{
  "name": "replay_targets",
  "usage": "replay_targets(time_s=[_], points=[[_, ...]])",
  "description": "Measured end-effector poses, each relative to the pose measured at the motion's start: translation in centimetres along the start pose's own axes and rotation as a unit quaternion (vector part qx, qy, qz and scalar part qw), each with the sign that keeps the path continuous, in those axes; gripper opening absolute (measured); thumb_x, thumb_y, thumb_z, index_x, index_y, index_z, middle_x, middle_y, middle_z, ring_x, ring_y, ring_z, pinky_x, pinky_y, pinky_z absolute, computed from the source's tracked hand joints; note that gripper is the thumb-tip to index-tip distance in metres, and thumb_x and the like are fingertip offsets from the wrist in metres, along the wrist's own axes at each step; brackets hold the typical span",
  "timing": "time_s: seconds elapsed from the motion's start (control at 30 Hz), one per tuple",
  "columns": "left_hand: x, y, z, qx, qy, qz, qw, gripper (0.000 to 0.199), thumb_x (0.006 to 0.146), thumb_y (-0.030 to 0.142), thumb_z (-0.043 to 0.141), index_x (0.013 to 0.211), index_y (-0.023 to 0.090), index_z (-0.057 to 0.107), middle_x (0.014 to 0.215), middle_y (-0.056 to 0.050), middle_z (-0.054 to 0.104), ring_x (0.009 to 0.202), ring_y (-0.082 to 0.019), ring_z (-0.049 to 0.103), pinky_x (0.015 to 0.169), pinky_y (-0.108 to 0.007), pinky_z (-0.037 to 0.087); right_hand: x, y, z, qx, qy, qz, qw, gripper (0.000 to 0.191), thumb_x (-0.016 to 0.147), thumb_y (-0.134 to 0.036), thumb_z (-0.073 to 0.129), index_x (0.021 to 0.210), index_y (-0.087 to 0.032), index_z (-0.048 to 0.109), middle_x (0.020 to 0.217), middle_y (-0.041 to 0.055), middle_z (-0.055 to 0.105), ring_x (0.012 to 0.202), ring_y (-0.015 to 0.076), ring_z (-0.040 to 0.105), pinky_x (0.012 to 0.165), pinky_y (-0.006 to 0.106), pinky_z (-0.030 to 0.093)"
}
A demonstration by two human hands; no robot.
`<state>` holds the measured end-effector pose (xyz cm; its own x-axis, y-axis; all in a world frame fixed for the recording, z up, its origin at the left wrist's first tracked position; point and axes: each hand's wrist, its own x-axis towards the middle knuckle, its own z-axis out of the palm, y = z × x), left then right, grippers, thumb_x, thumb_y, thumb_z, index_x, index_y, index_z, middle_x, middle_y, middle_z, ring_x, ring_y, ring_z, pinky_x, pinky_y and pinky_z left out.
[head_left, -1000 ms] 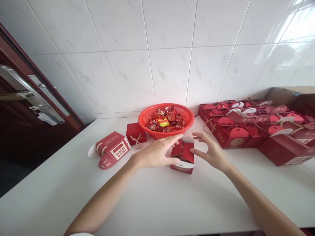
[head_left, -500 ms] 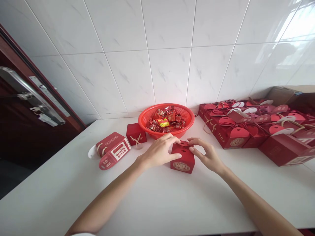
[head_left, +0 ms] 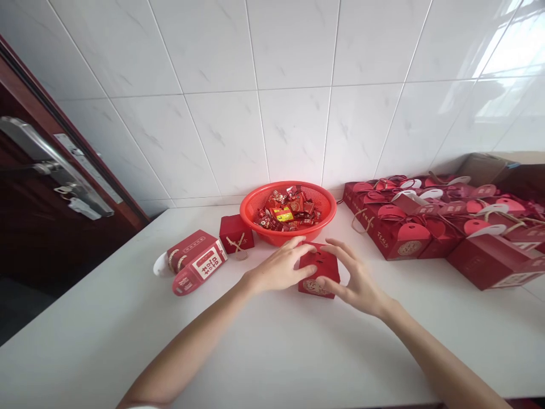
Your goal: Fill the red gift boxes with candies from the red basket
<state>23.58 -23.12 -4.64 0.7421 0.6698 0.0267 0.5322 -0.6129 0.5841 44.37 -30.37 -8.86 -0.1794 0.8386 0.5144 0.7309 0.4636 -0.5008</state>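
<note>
A small red gift box (head_left: 323,262) with a round gold pattern on its front stands on the white table between my two hands. Its top flaps lie nearly flat, showing small slots. My left hand (head_left: 281,267) is over the box's left side, thumb and fingers apart, fingertips at the top; whether they press on it I cannot tell. At the right side, my right hand (head_left: 360,283) curves with spread fingers, its thumb before the front face and its fingertips near the top back edge. Neither hand is gripping anything.
Behind the box is a red plastic basket (head_left: 246,211) of wrapped sweets. To the left lie a small red box with a rope cord (head_left: 233,228) and a tipped red box (head_left: 198,258). Many red boxes (head_left: 411,238) crowd the right, by a cardboard carton (head_left: 485,166). A tiled wall (head_left: 293,130) stands behind.
The box's top flap has gone down flatter. My right hand has let go of the flap and its fingers have spread. My left fingers have shifted slightly; the box has turned a little.
</note>
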Motion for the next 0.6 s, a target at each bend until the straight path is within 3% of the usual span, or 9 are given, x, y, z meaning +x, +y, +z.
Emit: replay_targets(time_s=[0.13, 0.3, 0.47, 0.6], points=[[0.0, 0.5, 1.1, -0.008, 0.048, -0.024, 0.999, 0.04, 0.094, 0.049, 0.057, 0.129, 0.03, 0.061, 0.125, -0.008, 0.052, 0.113, -0.025, 0.063, 0.1, -0.042, 0.052, -0.9, -1.2, 1.4, -0.125, 0.012, 0.008, 0.992, 0.042, 0.091, -0.038, 0.062, 0.13, -0.023, 0.058, 0.142, 0.0177, 0.054, 0.136, 0.0358, 0.05, 0.104, 0.055, 0.049], [-0.2, 1.3, 2.4, 0.014, 0.104, -0.019, 0.994, 0.034, 0.094, 0.043, 0.057, 0.122, 0.026, 0.065, 0.111, -0.007, 0.051, 0.104, -0.024, 0.062, 0.097, -0.043, 0.053, -1.9, -1.5, 2.9, -0.181, 0.02, 0.043, 0.982, 0.051, 0.088, -0.039, 0.061, 0.135, -0.02, 0.051, 0.145, 0.0221, 0.051, 0.138, 0.0412, 0.046, 0.1, 0.059, 0.05], [-0.8, 2.1, 2.8, 0.005, 0.07, 0.032, 0.997, 0.039, 0.099, 0.047, 0.048, 0.127, 0.025, 0.065, 0.122, -0.011, 0.053, 0.126, -0.029, 0.054, 0.107, -0.046, 0.048, -2.0, -1.2, 2.9, -0.179, 0.051, 0.064, 0.98, 0.049, 0.086, -0.035, 0.06, 0.133, -0.022, 0.05, 0.141, 0.0222, 0.053, 0.125, 0.0421, 0.055, 0.089, 0.06, 0.054], [-1.2, 2.5, 2.0, -0.031, 0.006, 0.045, 0.998, 0.052, 0.101, 0.056, 0.041, 0.143, 0.027, 0.055, 0.143, -0.012, 0.048, 0.142, -0.03, 0.042, 0.115, -0.047, 0.042, -2.6, 0.0, 0.9, -0.169, 0.092, 0.067, 0.979, 0.039, 0.088, -0.038, 0.06, 0.125, -0.026, 0.057, 0.134, 0.0167, 0.059, 0.11, 0.0365, 0.061, 0.088, 0.057, 0.054]])
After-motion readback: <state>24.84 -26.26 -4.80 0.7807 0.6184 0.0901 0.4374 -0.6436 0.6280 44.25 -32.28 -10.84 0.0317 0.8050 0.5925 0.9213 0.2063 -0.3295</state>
